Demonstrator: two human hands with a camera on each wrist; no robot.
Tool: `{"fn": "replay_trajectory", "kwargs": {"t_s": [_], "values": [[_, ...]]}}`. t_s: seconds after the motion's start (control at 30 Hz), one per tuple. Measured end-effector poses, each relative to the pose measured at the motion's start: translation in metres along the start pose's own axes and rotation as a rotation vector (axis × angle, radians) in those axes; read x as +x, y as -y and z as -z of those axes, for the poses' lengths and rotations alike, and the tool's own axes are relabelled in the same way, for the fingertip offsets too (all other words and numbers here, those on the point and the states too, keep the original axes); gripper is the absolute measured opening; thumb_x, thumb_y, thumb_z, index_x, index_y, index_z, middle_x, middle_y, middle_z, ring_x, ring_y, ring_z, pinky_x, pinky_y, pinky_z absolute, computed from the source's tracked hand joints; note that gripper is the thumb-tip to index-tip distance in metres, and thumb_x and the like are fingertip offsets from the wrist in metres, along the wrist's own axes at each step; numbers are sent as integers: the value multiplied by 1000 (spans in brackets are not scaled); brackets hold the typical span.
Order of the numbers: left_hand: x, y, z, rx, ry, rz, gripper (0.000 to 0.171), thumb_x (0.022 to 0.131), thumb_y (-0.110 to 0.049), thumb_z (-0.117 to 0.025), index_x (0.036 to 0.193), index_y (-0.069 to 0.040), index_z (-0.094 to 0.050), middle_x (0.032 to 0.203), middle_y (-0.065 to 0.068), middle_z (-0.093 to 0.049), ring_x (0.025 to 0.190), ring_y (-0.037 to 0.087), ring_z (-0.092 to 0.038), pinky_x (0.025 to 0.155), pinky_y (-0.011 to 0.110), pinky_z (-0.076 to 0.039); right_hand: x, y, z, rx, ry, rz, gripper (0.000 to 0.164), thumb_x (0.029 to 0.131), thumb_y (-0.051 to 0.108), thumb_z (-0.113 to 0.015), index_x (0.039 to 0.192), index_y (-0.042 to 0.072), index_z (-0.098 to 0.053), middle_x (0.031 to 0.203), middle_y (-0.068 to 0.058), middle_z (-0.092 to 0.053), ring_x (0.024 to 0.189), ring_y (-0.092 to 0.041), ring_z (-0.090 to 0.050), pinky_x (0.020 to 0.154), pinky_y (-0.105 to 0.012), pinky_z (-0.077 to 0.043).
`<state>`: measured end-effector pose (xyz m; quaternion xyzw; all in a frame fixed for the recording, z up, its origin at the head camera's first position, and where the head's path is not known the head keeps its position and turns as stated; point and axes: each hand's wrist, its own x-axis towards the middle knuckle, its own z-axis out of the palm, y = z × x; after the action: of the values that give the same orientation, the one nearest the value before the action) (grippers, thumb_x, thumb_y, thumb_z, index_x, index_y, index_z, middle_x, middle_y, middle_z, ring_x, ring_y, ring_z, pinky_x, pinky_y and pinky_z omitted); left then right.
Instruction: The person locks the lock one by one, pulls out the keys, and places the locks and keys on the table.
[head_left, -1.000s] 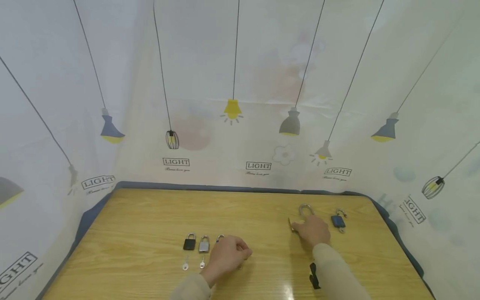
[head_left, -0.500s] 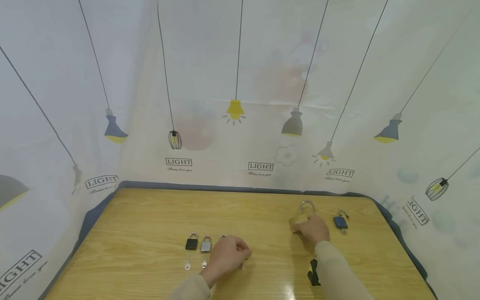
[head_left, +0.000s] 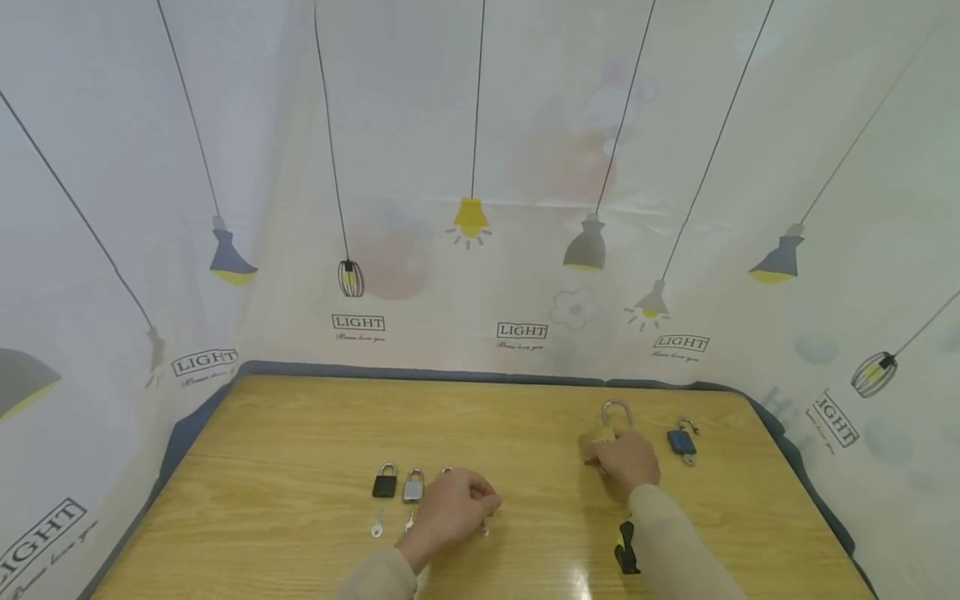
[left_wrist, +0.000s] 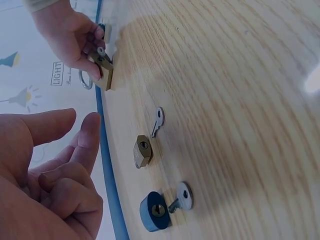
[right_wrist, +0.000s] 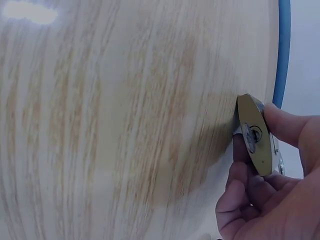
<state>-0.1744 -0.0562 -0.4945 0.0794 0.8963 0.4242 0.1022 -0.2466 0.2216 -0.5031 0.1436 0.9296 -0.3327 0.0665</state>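
Note:
My right hand (head_left: pixel 624 460) grips a brass padlock (head_left: pixel 597 438) between thumb and fingers, over the right part of the table. Its shackle is raised, and in the right wrist view a key (right_wrist: pixel 248 138) sits in the keyhole of that padlock (right_wrist: pixel 260 150). Toward the middle, my left hand (head_left: pixel 455 505) hovers with loosely bent fingers; the left wrist view shows its thumb and forefinger apart, holding nothing. Near it lie a blue padlock (left_wrist: pixel 154 212) and a small brass padlock (left_wrist: pixel 143 151), each with a key beside it. In the head view this hand mostly hides them.
Left of my left hand lie a black padlock (head_left: pixel 385 482) and a silver padlock (head_left: pixel 414 486), with keys below them. Beyond my right hand is a blue padlock (head_left: pixel 682 442) with its shackle open and a key. A black object (head_left: pixel 626 548) lies beside my right forearm.
The brass padlock in my right hand has turned, so its broad face now shows in the head view. My left hand stays almost where it was.

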Motion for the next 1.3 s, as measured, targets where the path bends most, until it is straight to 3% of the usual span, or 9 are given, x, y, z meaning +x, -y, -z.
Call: {"fn": "replay_trajectory", "kwargs": {"t_s": [0.1,0.2,0.33,0.47,0.73,0.87,1.03,1.17,1.3], "values": [[0,0,0,0,-1,-11,14,86,-30,-68,87,-16,-71,75,-10,-64,68,9,-57,63,32,-49,-1,0,0,7,-16,-2,42,81,35,-62,98,-3,-65,74,-13,-65,78,-32,-58,67,-45,-49],[-1,0,1,1,0,-25,15,86,-31,-68,87,-16,-71,75,-10,-64,68,9,-57,63,32,-49,-2,-1,-2,21,-17,3,35,83,36,-61,83,1,-64,74,-10,-62,74,-30,-56,62,-42,-47],[-1,2,4,12,-2,-38,14,87,-30,-68,87,-16,-70,77,-9,-65,70,9,-57,64,34,-49,-7,0,-11,112,20,39,37,86,36,-63,91,0,-66,83,-11,-65,75,-26,-56,65,-39,-47],[2,3,10,45,-28,-43,14,87,-31,-67,89,-17,-71,80,-8,-65,73,10,-57,65,34,-49,-16,7,-22,240,74,92,40,88,33,-66,101,-4,-66,82,-9,-66,71,-21,-56,64,-34,-47],[13,2,26,54,-72,-52,18,91,-31,-63,94,-16,-70,82,-5,-68,67,10,-57,61,33,-49,-46,29,-41,537,257,143,34,89,27,-68,105,-3,-64,86,-13,-65,73,-20,-58,69,-35,-49],[21,-4,31,59,-80,-61,21,92,-35,-61,98,-17,-70,86,-4,-69,68,11,-58,60,34,-49,-61,36,-45,571,332,155,35,88,30,-68,105,-1,-64,86,-11,-65,79,-20,-58,78,-39,-48],[33,-17,32,100,-83,-91,31,93,-43,-58,108,-18,-68,99,0,-68,86,15,-60,72,38,-50,-74,38,-48,591,431,205,41,89,35,-66,108,-1,-60,88,-11,-69,90,-24,-60,93,-54,-42],[41,-29,28,98,-76,-111,33,95,-43,-55,110,-16,-68,101,1,-68,89,16,-61,72,38,-51,-81,39,-52,602,457,242,44,89,33,-67,114,-2,-58,96,-13,-71,93,-24,-62,93,-56,-42],[48,-38,20,74,-63,-96,33,96,-43,-55,110,-17,-68,91,-5,-69,81,12,-60,66,33,-50,-86,40,-57,616,462,240,42,89,28,-67,114,-4,-57,96,-15,-71,89,-24,-63,93,-56,-42]]}}
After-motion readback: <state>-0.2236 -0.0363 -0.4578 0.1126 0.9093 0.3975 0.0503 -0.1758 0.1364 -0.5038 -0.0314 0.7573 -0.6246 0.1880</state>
